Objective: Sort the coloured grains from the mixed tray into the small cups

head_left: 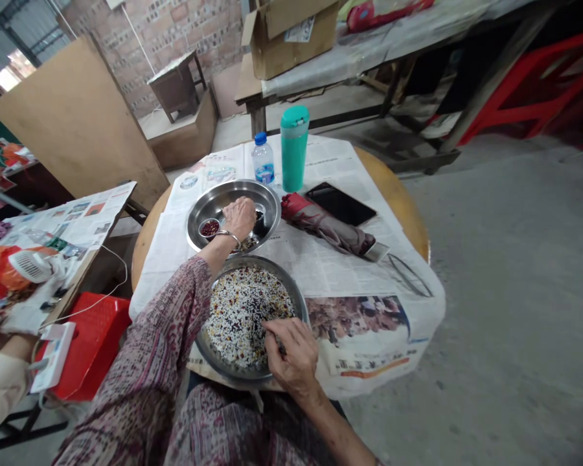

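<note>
A round metal basin [298,304] at the table's near edge holds a mix of small white, black, yellow and dark red pieces [245,304], which look like grains and beans. My right hand [294,356] rests at the right side of this mix, thumb and fingers drawn together; anything between them is too small to make out. Farther off, my left hand [240,217] reaches into a second metal basin [208,197], its fingers curled downward and mostly hidden. Beside it in that basin sits a small cup of dark red beans [209,228]. Dark pieces lie near that hand.
Newspaper [340,272] covers the round table. Behind the basins stand a water bottle [263,160] and a teal tumbler [294,149]. A folded umbrella [328,226] and a black phone or tablet [341,203] lie to the right. At left, another person sits by a cluttered table [85,223].
</note>
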Demonstrator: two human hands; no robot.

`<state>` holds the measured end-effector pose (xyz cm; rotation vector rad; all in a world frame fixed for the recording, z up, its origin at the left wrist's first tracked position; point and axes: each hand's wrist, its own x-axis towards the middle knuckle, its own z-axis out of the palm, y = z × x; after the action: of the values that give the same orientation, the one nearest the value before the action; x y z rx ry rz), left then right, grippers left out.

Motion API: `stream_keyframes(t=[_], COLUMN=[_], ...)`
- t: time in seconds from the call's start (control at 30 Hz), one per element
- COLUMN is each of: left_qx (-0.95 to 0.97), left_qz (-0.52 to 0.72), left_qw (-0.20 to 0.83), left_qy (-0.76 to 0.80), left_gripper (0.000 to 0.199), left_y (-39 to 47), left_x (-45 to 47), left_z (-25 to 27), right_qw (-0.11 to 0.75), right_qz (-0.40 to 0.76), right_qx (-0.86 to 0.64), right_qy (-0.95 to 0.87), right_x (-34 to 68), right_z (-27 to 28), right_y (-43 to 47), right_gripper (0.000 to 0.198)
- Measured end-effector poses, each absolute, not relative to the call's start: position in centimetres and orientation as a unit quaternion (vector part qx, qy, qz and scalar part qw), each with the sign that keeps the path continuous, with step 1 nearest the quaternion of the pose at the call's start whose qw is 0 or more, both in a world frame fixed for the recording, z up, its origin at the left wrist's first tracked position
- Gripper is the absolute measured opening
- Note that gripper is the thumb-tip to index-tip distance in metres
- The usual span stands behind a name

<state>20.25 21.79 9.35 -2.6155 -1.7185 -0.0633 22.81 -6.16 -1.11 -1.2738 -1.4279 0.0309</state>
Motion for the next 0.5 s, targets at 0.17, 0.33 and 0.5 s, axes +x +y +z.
stream_keyframes(t=[0.17, 0.33, 0.5], left_qx=[-0.834, -0.838, -0.847], left_qz=[-0.009, -0.052, -0.168], left_qw=[0.017, 0.027, 0.030], left_qy=[-0.552, -0.543, -0.503], left_gripper=[0.022, 0.021, 0.025], left_y=[21.4, 20.9, 16.5], left_x=[20.3, 19.8, 17.1], left_z=[9.5, 9.8, 10.4], right_qw=[0.581, 0.578, 0.579], right_qz=[0.013, 0.015, 0.015], right_qx=[-0.542, -0.542, -0.538], right_qy=[-0.607, -0.610, -0.613], right_x=[22.8, 22.8, 22.8], right_z=[-1.0, -1.2, -1.3], right_y=[-6.1, -6.2, -6.2], right_gripper=[0.023, 0.022, 0.020])
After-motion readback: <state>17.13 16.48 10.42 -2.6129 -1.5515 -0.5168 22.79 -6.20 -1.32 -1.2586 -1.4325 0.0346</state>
